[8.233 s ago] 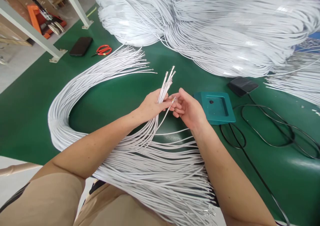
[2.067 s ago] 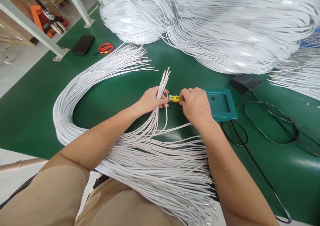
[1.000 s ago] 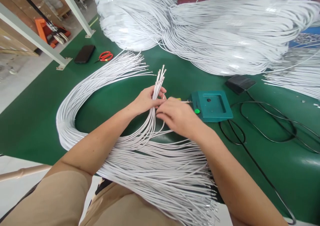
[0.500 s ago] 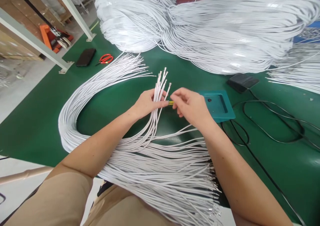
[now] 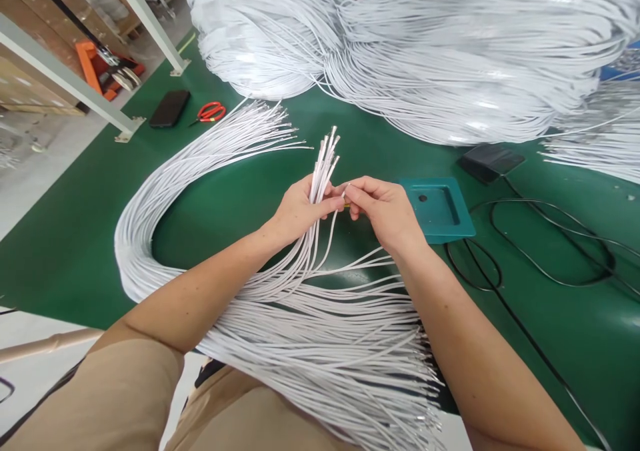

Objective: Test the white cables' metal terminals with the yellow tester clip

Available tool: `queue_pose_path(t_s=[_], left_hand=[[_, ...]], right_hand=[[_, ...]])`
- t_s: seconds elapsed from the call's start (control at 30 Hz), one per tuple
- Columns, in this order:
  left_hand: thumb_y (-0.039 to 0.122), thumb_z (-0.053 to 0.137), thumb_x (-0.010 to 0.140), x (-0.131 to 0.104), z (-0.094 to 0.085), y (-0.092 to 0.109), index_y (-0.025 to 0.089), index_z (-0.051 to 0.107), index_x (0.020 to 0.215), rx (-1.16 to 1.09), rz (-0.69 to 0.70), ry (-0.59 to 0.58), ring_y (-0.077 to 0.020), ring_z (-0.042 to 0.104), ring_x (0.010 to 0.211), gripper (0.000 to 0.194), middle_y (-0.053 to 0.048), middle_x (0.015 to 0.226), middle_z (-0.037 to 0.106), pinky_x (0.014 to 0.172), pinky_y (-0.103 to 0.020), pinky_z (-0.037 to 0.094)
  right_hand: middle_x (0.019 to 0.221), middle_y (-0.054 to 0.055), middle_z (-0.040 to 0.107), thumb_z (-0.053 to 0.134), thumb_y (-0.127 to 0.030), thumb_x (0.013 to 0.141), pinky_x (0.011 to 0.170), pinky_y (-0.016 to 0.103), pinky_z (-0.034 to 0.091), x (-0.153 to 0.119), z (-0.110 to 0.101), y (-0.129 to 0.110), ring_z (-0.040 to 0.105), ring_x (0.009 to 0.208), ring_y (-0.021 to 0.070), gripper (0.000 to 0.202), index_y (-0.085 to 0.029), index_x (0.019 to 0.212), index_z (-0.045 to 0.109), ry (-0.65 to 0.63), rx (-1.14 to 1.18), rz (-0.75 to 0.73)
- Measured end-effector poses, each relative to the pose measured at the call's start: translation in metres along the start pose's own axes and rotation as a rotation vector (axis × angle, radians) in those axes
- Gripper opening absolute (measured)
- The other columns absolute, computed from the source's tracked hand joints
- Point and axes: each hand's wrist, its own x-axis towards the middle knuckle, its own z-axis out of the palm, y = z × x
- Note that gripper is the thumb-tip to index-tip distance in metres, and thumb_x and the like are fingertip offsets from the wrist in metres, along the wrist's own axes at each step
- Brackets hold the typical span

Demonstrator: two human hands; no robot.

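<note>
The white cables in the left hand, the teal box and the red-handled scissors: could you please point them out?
White cables [image 5: 323, 168], head view: stretch above left hand [image 5: 298, 206].
Teal box [image 5: 443, 216], head view: recessed top.
Red-handled scissors [image 5: 211, 111], head view: handles.

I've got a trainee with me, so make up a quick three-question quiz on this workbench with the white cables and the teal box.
1. Which hand grips the upright bundle of thin white cables?
2. True or false: the red-handled scissors lie beside the flat black rectangular object.
3. Fill in the blank: the shallow teal box with a recessed top sits nearest the ____ hand.

Key
1. The left hand.
2. True.
3. Right hand.
</note>
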Motion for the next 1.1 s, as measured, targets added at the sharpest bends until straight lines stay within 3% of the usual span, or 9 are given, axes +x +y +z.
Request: queue_pose_path(t_s=[0.2, 0.33, 0.5, 0.7, 0.8, 0.9, 0.97, 1.03, 1.1], left_hand=[[0.026, 0.076, 0.071, 0.0006, 0.0015, -0.0008, 0.017, 0.046, 0.077, -0.016, 0.014, -0.005, -0.0102, 0.064, 0.064, 0.032, 0.004, 0.065, 0.058, 0.053, -0.019, 0.043], [0.021, 0.072, 0.074, -0.0013, 0.0024, 0.0012, 0.017, 0.043, 0.077, -0.014, 0.019, -0.056, -0.0102, 0.065, 0.066, 0.030, 0.003, 0.070, 0.061, 0.055, -0.020, 0.044], [0.015, 0.067, 0.077, -0.0037, 0.0044, 0.0020, 0.018, 0.040, 0.076, -0.005, 0.024, -0.139, -0.0097, 0.066, 0.066, 0.027, 0.002, 0.074, 0.064, 0.061, -0.022, 0.048], [0.016, 0.068, 0.077, -0.0041, 0.0039, 0.0009, 0.018, 0.040, 0.076, -0.010, 0.028, -0.142, -0.0102, 0.066, 0.067, 0.028, 0.003, 0.070, 0.062, 0.062, -0.022, 0.049], [0.019, 0.069, 0.078, -0.0034, 0.0020, 0.0017, 0.017, 0.042, 0.077, -0.033, 0.018, -0.126, -0.0098, 0.066, 0.068, 0.027, 0.002, 0.073, 0.063, 0.063, -0.022, 0.050], [0.022, 0.071, 0.077, -0.0026, 0.0005, 0.0015, 0.017, 0.049, 0.091, -0.065, 0.023, -0.115, -0.0099, 0.065, 0.068, 0.026, 0.002, 0.077, 0.063, 0.062, -0.022, 0.050], [0.024, 0.072, 0.077, -0.0020, 0.0000, 0.0008, 0.019, 0.053, 0.109, -0.085, 0.029, -0.119, -0.0100, 0.065, 0.069, 0.038, 0.002, 0.080, 0.063, 0.061, -0.022, 0.050], [0.026, 0.073, 0.076, -0.0015, -0.0002, 0.0004, 0.021, 0.054, 0.121, -0.110, 0.012, -0.121, -0.0097, 0.064, 0.069, 0.049, 0.001, 0.082, 0.063, 0.060, -0.021, 0.050], [0.026, 0.074, 0.076, -0.0013, -0.0005, 0.0005, 0.020, 0.057, 0.120, -0.151, -0.034, -0.127, -0.0091, 0.063, 0.069, 0.047, 0.001, 0.083, 0.063, 0.060, -0.020, 0.049]], right_hand=[[0.056, -0.003, 0.050, 0.070, -0.028, 0.074, 0.050, 0.023, 0.032, -0.0004, 0.0027, 0.0028, 0.040, 0.051, 0.0067, 0.014, -0.015, 0.069, 0.068, -0.035, 0.290, 0.162], [0.057, -0.003, 0.044, 0.069, -0.025, 0.073, 0.048, 0.024, 0.031, 0.0002, 0.0016, 0.0016, 0.038, 0.052, 0.0076, 0.026, -0.017, 0.054, 0.054, -0.052, 0.363, 0.220], [0.056, -0.005, 0.039, 0.066, -0.049, 0.081, 0.050, 0.025, 0.034, 0.0010, -0.0024, 0.0016, 0.040, 0.050, 0.0081, 0.033, -0.017, 0.077, 0.068, -0.095, 0.373, 0.213], [0.057, -0.004, 0.043, 0.074, -0.047, 0.076, 0.052, 0.023, 0.034, 0.0009, -0.0029, 0.0031, 0.047, 0.054, 0.0082, 0.038, -0.016, 0.062, 0.059, -0.152, 0.351, 0.257], [0.060, -0.004, 0.047, 0.077, -0.043, 0.073, 0.052, 0.023, 0.035, 0.0013, -0.0045, 0.0015, 0.047, 0.056, 0.0075, 0.032, -0.015, 0.067, 0.063, -0.165, 0.383, 0.269], [0.065, -0.002, 0.054, 0.077, -0.043, 0.072, 0.055, 0.023, 0.039, 0.0005, -0.0045, -0.0008, 0.049, 0.058, 0.0080, 0.030, -0.015, 0.074, 0.067, -0.103, 0.320, 0.242], [0.068, 0.000, 0.059, 0.074, -0.044, 0.074, 0.059, 0.025, 0.043, -0.0007, -0.0028, -0.0011, 0.052, 0.060, 0.0095, 0.029, -0.016, 0.072, 0.067, -0.045, 0.200, 0.183], [0.072, 0.001, 0.064, 0.071, -0.039, 0.077, 0.064, 0.027, 0.046, -0.0022, -0.0003, 0.0004, 0.055, 0.064, 0.0116, 0.022, -0.017, 0.074, 0.068, 0.011, 0.011, 0.088], [0.075, 0.002, 0.066, 0.065, -0.030, 0.081, 0.068, 0.029, 0.046, -0.0035, 0.0021, 0.0037, 0.056, 0.068, 0.0134, 0.013, -0.018, 0.077, 0.068, 0.089, -0.254, -0.063]])
